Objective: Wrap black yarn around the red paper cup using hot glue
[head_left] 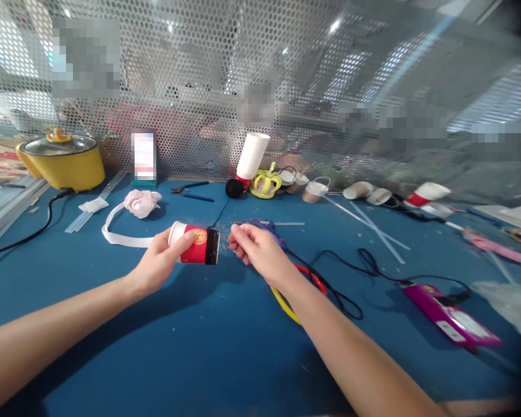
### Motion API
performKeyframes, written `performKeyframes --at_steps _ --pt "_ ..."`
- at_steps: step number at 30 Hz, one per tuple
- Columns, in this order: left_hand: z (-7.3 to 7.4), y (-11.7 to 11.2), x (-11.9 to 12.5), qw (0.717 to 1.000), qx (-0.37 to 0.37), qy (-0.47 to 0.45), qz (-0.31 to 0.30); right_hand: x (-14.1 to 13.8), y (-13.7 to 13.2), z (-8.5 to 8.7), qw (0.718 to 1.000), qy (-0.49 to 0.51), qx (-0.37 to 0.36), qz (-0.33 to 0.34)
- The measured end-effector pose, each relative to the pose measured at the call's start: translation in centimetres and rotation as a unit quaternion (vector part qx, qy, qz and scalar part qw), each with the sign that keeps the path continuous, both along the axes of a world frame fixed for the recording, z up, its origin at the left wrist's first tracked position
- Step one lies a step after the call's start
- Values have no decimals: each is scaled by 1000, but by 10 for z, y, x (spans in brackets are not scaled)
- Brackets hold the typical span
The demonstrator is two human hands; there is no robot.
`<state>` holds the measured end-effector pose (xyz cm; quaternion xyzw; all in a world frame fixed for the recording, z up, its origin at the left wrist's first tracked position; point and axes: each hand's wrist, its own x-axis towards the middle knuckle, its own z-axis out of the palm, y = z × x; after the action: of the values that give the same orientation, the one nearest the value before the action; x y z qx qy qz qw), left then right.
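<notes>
My left hand [158,263] grips a paper cup [195,246] lying on its side. The cup is white at one end and red with a gold emblem in the middle, with a black band round the end facing right. Just right of that end, my right hand [256,246] has thumb and fingers pinched together; whatever they hold is too small to make out. Behind the right hand lies a blue glue gun [275,234], partly hidden, with a clear glue stick [293,224] near it. A dark strand [221,212] runs from a black ball [234,188] toward the cup.
Pale ribbon [121,238] trails from a roll [142,204] behind my left hand. Pliers [191,191], a stack of cups [252,156] and a yellow pot [72,165] stand further back. A purple power strip [451,318] with black cords lies at the right.
</notes>
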<state>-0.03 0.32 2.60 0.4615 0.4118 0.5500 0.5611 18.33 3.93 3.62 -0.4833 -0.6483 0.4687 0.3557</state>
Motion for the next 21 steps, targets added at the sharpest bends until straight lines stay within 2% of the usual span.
performKeyframes --at_steps 4,7,10,14,19,21 --pt "-6 -2 -1 996 44 69 -20 -7 -12 2 992 67 -61 84" --pt "-3 -1 -3 996 26 75 -42 -10 -15 0 991 90 -63 75" --pt "1 4 -6 995 -47 21 -87 -10 -17 0 994 68 -31 76" --pt "4 9 -9 983 -138 -38 -114 -7 -18 3 993 -44 23 107" --pt "4 7 -8 988 -109 1 -108 -3 -8 0 992 -69 91 45" --pt "3 5 -7 988 -99 24 -119 -2 -6 -2 992 -56 103 56"
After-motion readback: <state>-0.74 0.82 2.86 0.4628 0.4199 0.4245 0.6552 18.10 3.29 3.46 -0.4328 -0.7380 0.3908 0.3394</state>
